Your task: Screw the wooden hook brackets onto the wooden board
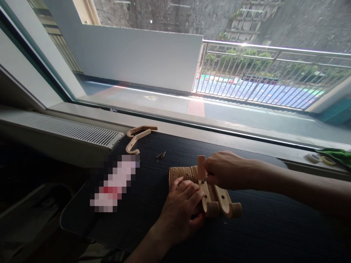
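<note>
On the dark table lies a brown board with a ridged, pitted face [183, 171]. Two pale wooden hooks rest across it, the nearer-left hook [201, 167] and the right-hand hook [222, 200], their curled ends toward me. My left hand [179, 206] is closed over the board, its fingertips pressing the left hook's side. Dark fasteners sit in that hook's two holes. My right hand [226, 170] is pinched just above the upper hole. Something small and thin shows at its fingertips, mostly hidden, and I cannot make out its kind.
Several loose screws [161, 155] lie behind the board. Two more wooden hooks [134, 144] are at the back left corner, near a blurred-out pink item [117, 182]. A radiator [82, 128] and window sill border the table. Rolls of tape [327, 160] lie far right.
</note>
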Demonstrator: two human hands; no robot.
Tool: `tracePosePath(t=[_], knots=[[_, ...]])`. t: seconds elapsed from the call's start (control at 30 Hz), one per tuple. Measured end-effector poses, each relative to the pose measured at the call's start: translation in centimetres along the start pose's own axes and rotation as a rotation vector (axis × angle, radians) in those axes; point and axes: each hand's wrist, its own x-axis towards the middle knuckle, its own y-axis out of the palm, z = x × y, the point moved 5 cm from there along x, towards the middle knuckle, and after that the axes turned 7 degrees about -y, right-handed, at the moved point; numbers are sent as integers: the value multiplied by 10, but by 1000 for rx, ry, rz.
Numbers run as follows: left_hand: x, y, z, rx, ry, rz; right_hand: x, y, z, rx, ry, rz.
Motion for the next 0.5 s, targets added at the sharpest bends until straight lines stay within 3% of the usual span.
tracePosePath(t=[0.2, 0.37, 0.5], knots=[[-1, -1, -2, 20, 1, 6, -3, -10, 16, -120, -86, 80], [-1, 0, 0, 29, -10, 23, -1, -7, 26, -190, -282, 15], [0, 1, 2, 21, -7, 16, 6, 0, 11, -118, -189, 17]])
